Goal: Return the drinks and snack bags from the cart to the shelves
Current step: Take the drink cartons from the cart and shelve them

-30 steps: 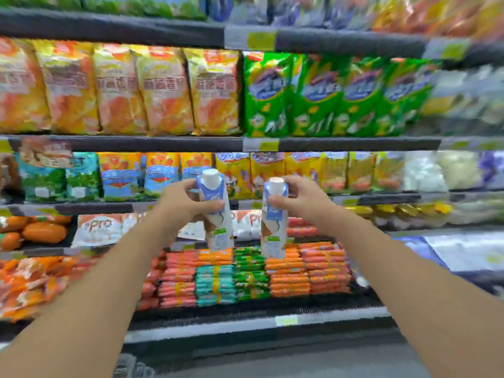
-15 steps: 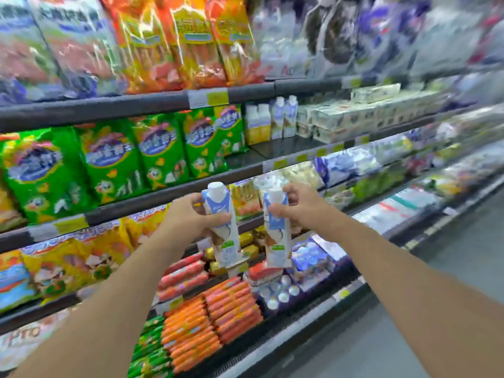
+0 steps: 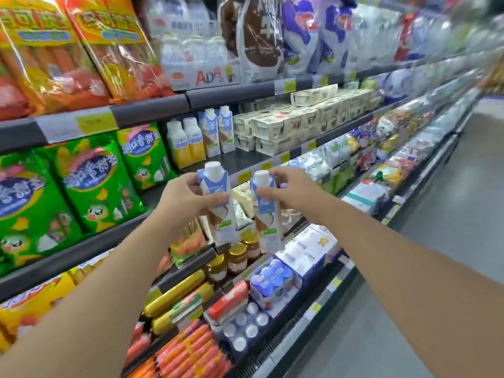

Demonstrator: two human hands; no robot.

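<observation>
Left hand point(image 3: 185, 197) and right hand point(image 3: 289, 192) each pinch a carton point(image 3: 218, 203) near its cap. I'd lift both to the matching cartons point(image 3: 218, 132) at centre frame and set them upright beside those.

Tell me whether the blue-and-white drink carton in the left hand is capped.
Capped: the blue-and-white drink carton gripped by the left hand shows its white cap on top.

Two blue-white cartons point(image 3: 222, 211) point(image 3: 268, 216) in both hands point(image 3: 185, 197) point(image 3: 289, 192), before shelves point(image 3: 152, 110).
</observation>
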